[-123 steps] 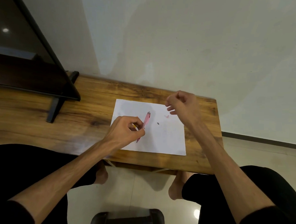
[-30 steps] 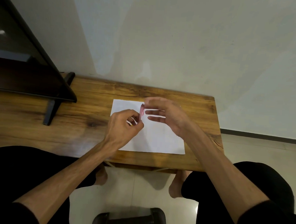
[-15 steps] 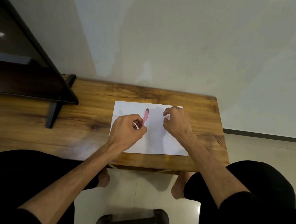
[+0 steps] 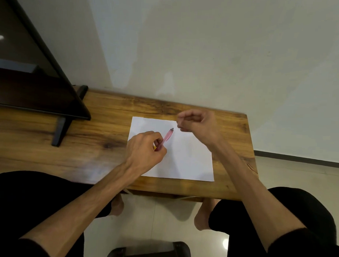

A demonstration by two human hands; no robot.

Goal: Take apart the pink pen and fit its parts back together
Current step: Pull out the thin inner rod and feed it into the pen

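One pink pen, one white sheet, one wooden desk, one dark monitor at far left. Bare wood lies open left of the sheet. Left hand: fingers pinched on the pen's lower end, tip raised. Right hand: hovering just beyond the pen's top, fingers curled close; contents cannot be told.

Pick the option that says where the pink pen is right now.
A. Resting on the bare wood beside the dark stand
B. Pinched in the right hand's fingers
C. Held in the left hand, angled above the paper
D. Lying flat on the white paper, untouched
C: the left hand grips the lower end of the pink pen, which slants up over the white paper, while the right hand is curled nearby, apart from it.
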